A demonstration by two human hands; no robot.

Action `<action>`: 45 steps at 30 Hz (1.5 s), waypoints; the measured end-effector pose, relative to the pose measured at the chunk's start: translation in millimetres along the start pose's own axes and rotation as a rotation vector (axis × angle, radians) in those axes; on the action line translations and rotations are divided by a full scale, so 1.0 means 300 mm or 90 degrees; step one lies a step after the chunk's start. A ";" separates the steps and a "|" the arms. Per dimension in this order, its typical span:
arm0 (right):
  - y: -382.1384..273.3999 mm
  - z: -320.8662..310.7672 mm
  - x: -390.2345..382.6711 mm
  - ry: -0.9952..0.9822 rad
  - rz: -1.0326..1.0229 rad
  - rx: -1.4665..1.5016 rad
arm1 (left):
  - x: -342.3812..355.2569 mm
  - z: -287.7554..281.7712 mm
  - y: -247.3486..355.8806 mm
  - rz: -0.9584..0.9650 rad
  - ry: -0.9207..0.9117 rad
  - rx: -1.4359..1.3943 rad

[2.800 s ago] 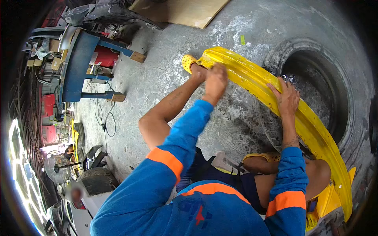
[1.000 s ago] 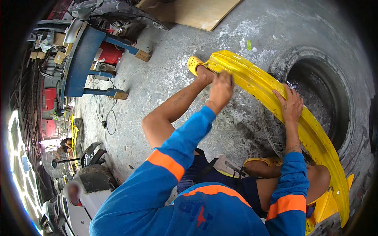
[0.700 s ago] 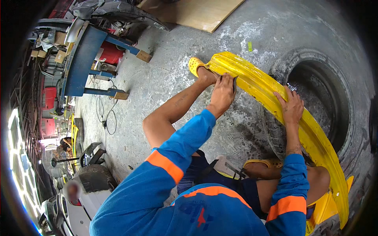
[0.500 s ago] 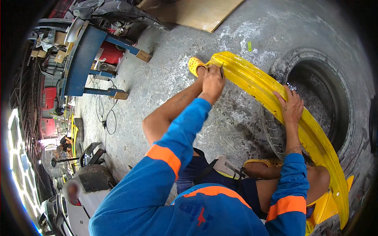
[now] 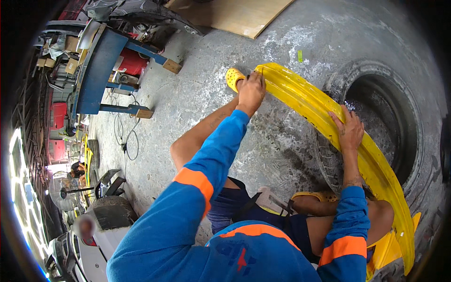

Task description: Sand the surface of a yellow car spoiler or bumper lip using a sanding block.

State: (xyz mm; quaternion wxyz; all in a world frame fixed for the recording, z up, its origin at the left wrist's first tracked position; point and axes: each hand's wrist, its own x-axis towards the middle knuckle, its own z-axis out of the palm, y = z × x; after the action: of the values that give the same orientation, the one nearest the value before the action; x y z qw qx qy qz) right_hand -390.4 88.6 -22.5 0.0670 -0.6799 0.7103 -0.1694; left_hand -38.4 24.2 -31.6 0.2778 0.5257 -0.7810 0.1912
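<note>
Across near side of tire [image 5: 408, 131], yellow panel [image 5: 305, 96]; left of tire, left hand [image 5: 252, 94], fingers clenched on dark pad [image 5: 263, 81] at panel end; right hand [image 5: 351, 131] spread on panel; work seems unfinished, share done unclear.

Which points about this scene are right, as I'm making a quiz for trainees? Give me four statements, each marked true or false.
1. The left hand and right hand are both at the yellow panel. True.
2. Black boots are worn. False: yellow clogs are worn.
3. The tire lies on its side. True.
4. A blue table stands at the picture's right. False: the blue table is at the left.
</note>
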 end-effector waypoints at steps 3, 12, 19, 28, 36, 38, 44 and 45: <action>-0.002 0.003 -0.002 0.008 -0.001 0.001 | 0.000 0.012 -0.007 -0.049 -0.203 0.015; -0.004 -0.003 -0.003 0.009 0.002 0.004 | 0.008 -0.017 0.037 -0.028 -0.381 -0.021; 0.001 0.007 -0.003 0.020 -0.009 -0.016 | -0.016 -0.014 0.010 -0.057 -0.098 -0.009; 0.009 0.008 0.000 0.012 -0.007 0.006 | 0.030 -0.058 -0.017 -0.042 -0.212 0.052; 0.004 0.011 0.001 0.041 -0.021 -0.012 | -0.023 0.007 -0.063 -0.026 -0.199 0.037; 0.004 0.007 0.005 0.026 -0.019 -0.003 | -0.039 0.016 -0.073 0.033 -0.386 0.014; 0.005 0.006 0.008 -0.015 0.002 -0.001 | -0.042 0.011 -0.068 -0.015 -0.249 0.009; 0.004 0.009 0.008 0.010 -0.007 -0.002 | -0.038 0.009 -0.065 0.010 -0.223 0.064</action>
State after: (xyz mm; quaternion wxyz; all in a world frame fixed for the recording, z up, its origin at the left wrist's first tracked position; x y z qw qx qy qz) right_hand -390.9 85.9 -25.0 0.0595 -0.6826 0.7072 -0.1740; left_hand -17.6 23.2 -40.7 0.1092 0.5580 -0.8110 0.1379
